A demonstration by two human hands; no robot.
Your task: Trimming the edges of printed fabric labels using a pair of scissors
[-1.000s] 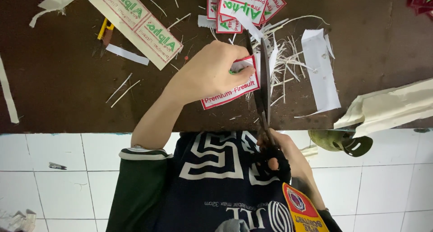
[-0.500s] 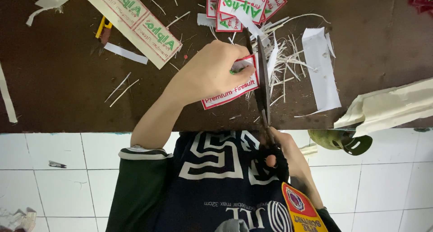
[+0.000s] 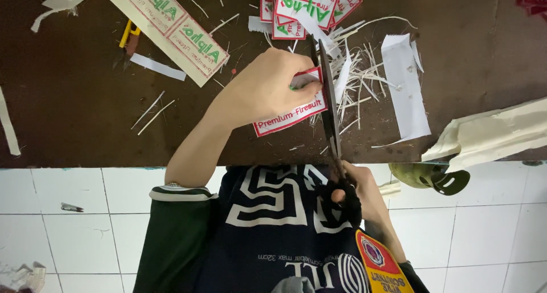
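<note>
1. The left hand (image 3: pixel 268 88) rests on a printed label (image 3: pixel 288 113) at the middle of the bench (image 3: pixel 85 122).
2. The scissors (image 3: pixel 329 105) run along the label's right edge, with the right hand (image 3: pixel 356 193) at their near end.
3. A heap of paper slivers (image 3: pixel 356 76) lies just right of the blades.
4. A stack of labels (image 3: pixel 310 5) lies beyond the left hand.
5. A strip of two joined labels (image 3: pixel 171 25) lies far left, a small cutter (image 3: pixel 129 35) just left of it.
6. A paper strip (image 3: pixel 405 88) lies right of the slivers.
</note>
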